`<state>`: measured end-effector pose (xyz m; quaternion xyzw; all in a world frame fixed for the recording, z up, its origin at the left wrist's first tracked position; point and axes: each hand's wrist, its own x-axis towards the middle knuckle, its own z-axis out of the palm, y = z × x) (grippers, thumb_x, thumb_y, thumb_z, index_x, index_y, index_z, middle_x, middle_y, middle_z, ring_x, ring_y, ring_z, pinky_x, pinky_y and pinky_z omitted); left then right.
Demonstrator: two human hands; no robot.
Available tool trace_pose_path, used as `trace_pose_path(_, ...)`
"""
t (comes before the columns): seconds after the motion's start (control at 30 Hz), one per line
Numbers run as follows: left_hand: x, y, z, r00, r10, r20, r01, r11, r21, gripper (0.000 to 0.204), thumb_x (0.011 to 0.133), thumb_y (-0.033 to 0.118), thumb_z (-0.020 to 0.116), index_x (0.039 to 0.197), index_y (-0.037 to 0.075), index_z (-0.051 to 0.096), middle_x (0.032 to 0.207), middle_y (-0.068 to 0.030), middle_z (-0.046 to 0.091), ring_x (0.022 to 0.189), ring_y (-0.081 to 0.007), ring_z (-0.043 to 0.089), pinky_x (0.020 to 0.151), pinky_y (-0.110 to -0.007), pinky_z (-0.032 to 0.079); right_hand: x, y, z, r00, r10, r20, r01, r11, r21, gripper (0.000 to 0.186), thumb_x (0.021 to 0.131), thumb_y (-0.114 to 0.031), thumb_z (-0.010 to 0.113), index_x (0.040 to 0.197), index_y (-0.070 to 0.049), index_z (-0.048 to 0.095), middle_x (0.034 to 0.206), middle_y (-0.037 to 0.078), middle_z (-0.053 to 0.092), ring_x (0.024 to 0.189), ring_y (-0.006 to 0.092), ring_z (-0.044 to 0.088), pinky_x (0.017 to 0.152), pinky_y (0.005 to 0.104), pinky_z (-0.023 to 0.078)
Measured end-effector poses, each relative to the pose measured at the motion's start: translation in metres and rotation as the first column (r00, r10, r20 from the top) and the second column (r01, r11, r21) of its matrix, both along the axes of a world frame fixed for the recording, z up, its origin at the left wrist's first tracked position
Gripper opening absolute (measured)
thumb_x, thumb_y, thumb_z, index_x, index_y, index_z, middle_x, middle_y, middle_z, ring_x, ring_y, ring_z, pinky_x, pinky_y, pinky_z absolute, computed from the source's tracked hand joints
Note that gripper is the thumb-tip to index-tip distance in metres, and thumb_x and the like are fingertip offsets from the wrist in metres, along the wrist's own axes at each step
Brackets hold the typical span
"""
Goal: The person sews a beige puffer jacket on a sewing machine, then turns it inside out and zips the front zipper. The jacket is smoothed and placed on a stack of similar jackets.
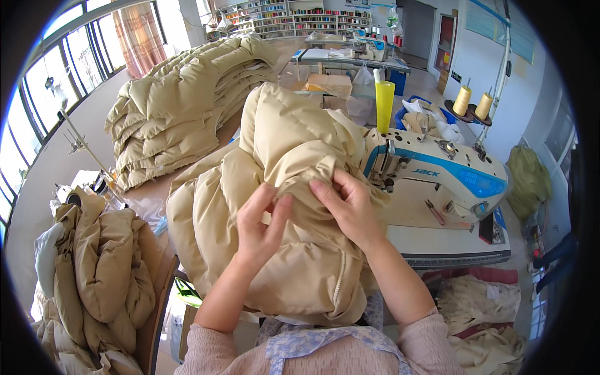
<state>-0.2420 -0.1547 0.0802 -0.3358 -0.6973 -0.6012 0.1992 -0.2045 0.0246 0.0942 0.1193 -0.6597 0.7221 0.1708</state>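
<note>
A puffy beige padded jacket (212, 212) lies bunched over the sewing table in front of me, with a pale zipper (340, 278) along its near right edge. My left hand (262, 219) pinches a fold of the jacket's fabric between thumb and fingers. Close by on the right, my right hand (344, 200) grips the same gathered part, its thumb pressed on top. Just beyond the right hand stands a white and blue sewing machine (437, 165); the jacket hides its needle area.
A tall stack of beige padded pieces (169, 100) rises at the far left. More padded garments (103, 262) hang at the near left. Thread snips (434, 211) and a phone (492, 231) lie by the machine. A yellow cup (384, 106) and thread cones (462, 100) stand behind it.
</note>
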Motion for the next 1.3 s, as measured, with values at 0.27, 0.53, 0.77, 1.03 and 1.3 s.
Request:
trace_pose_path(0.27, -0.026, -0.207, -0.043, 0.900, 0.294, 0.321, -0.435, 0.622, 0.651, 0.016, 0.101, 0.021, 0.062, 0.109, 0.008, 0.063, 0.093, 0.0009, 0.066, 0.080, -0.0049, 0.061, 0.068, -0.022, 0.048, -0.021, 0.013, -0.077, 0.835, -0.347, -0.428, 0.551, 0.508, 0.662, 0.059, 0.091, -0.038, 0.070, 0.138, -0.008, 0.051, 0.144, 0.018, 0.048, 0.125, 0.0349, 0.052, 0.103, 0.0455, 0.042)
trace_pose_path(0.53, 0.006, -0.282, -0.022, 0.326, 0.867, -0.376, -0.879, 0.131, -0.459, 0.043, 0.099, 0.012, 0.055, 0.141, 0.002, 0.052, 0.126, -0.0144, 0.062, 0.116, -0.0259, 0.060, 0.098, -0.039, 0.048, -0.076, 0.003, -0.119, 0.931, -0.185, 0.315, -0.120, 0.660, 0.741, 0.053, 0.092, -0.029, 0.063, 0.135, -0.003, 0.045, 0.116, 0.027, 0.066, 0.101, 0.0419, 0.066, 0.082, 0.0502, 0.052)
trace_pose_path(0.77, -0.057, -0.112, 0.073, 0.706, 0.429, -0.564, -0.708, 0.454, -0.541, 0.076, 0.090, 0.041, 0.070, 0.153, 0.010, 0.039, 0.149, -0.0203, 0.047, 0.141, -0.0394, 0.040, 0.114, -0.050, 0.034, 0.022, -0.111, -0.180, 0.759, 0.479, 0.441, -0.605, 0.267, 0.750, 0.027, 0.089, -0.021, 0.059, 0.104, 0.001, 0.062, 0.099, 0.023, 0.069, 0.095, 0.0427, 0.066, 0.080, 0.0515, 0.052)
trace_pose_path(1.03, -0.023, -0.124, -0.037, 0.939, 0.114, 0.325, 0.168, 0.672, -0.722, 0.061, 0.085, 0.029, 0.074, 0.138, 0.005, 0.053, 0.106, -0.0229, 0.069, 0.099, -0.0382, 0.067, 0.088, -0.042, 0.052, 0.039, 0.007, -0.071, 0.754, 0.427, 0.499, -0.656, 0.447, 0.609, 0.042, 0.097, -0.043, 0.061, 0.089, -0.003, 0.070, 0.087, 0.013, 0.072, 0.077, 0.0311, 0.068, 0.072, 0.0406, 0.053)
trace_pose_path(1.3, 0.075, -0.173, -0.054, 0.865, 0.109, 0.490, 0.175, 0.851, -0.496, 0.040, 0.077, -0.002, 0.066, 0.117, 0.002, 0.061, 0.100, -0.0152, 0.066, 0.093, -0.0294, 0.066, 0.084, -0.034, 0.051, -0.109, 0.047, -0.018, 0.971, 0.149, 0.186, -0.196, 0.050, 0.979, 0.093, 0.075, -0.058, 0.077, 0.150, -0.013, 0.045, 0.148, 0.012, 0.050, 0.142, 0.0293, 0.038, 0.118, 0.0438, 0.026)
